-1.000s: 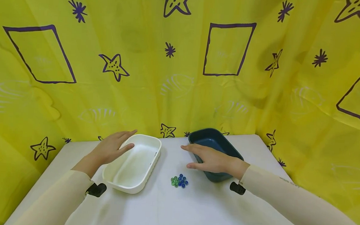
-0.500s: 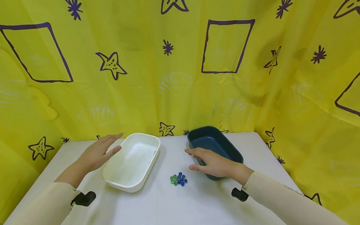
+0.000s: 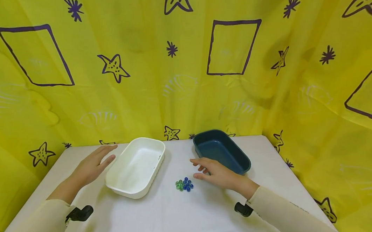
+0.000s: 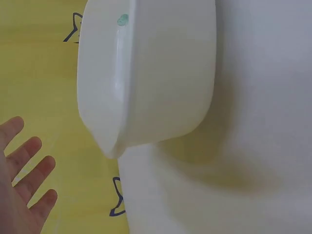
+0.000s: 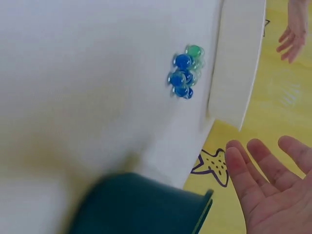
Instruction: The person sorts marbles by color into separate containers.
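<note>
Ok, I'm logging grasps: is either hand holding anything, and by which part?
Nothing: the left hand, beside the white tub, and right hand, near the marbles, are empty.

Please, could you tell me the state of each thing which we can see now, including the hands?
White container: upright, without lid
Dark blue container: upright, without lid
Green marbles: loose on the table, clustered
Blue marbles: loose, clustered beside the green ones
Left hand: raised, holding nothing
Right hand: raised, holding nothing
</note>
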Demonstrator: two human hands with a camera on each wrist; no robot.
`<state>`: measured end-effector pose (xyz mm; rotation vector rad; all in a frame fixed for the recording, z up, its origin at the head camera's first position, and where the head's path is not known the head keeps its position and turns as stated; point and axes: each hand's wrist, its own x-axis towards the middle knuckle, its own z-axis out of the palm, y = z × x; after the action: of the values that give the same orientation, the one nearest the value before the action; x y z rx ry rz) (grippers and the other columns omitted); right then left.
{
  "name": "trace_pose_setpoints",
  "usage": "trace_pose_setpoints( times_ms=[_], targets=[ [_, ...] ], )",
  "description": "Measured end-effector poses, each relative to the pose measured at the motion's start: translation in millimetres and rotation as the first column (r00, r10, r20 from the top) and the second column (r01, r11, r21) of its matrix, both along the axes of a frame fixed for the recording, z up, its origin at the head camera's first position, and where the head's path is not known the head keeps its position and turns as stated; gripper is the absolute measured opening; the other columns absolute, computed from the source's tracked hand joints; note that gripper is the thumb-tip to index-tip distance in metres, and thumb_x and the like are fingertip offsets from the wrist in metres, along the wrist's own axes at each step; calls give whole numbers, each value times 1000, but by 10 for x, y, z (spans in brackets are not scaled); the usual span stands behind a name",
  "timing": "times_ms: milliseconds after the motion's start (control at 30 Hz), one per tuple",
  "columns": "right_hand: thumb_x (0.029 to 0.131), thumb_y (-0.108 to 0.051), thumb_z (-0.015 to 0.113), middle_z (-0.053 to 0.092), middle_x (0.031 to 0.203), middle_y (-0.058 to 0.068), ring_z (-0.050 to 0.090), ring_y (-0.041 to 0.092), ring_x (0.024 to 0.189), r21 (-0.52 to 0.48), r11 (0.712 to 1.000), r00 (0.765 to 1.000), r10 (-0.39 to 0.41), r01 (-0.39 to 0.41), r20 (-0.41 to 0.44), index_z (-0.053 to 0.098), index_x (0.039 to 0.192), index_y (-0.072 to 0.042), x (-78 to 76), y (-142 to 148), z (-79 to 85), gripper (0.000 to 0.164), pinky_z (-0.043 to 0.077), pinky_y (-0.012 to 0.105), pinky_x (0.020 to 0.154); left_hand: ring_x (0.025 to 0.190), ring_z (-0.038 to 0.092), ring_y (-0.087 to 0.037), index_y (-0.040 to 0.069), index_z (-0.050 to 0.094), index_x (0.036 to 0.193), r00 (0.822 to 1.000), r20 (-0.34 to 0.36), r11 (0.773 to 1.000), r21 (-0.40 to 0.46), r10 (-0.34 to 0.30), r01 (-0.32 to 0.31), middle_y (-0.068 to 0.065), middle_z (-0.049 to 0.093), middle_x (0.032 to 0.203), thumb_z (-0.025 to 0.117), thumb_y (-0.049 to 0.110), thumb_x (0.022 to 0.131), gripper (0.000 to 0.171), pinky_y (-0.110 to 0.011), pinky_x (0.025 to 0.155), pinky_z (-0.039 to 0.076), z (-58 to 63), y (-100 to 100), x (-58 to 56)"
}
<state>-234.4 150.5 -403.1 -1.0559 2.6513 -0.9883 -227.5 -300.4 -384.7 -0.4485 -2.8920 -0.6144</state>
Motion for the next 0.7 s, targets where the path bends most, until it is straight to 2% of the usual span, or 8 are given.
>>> trace_pose_setpoints(
  times_ms=[133,267,533,700],
  targets=[
    [99,-44,56,59,131,5,59,13,104,-34,998,998,-49,50,43,46,147,-16,30,-33,-65,57,54,34,91,132,42,-45,11,41,149,999,21,999,25,26,-27,-20,42,148,42,42,105,54,-72,102,34,-48,-35,33],
    [100,-44,52,60,129,9,59,15,104,-65,993,994,-92,96,65,47,146,-12,53,-69,-136,56,54,33,89,125,49,-43,13,36,152,997,55,997,50,48,-51,-19,42,148,39,45,105,57,-72,95,40,-103,-64,57],
    [104,-41,45,67,115,11,62,22,93,-148,969,976,-182,198,116,50,141,-4,49,-109,-240,53,53,28,78,120,53,-46,10,37,151,996,55,989,126,71,-77,-20,43,147,38,41,106,54,-68,94,45,-224,-86,99],
    [103,-37,50,67,108,7,60,15,86,-170,959,971,-211,229,117,54,137,-2,38,-155,-303,49,51,22,69,122,50,-47,5,41,148,996,44,983,168,72,-78,-23,43,146,38,37,107,52,-67,98,43,-299,-97,133]
  ],
)
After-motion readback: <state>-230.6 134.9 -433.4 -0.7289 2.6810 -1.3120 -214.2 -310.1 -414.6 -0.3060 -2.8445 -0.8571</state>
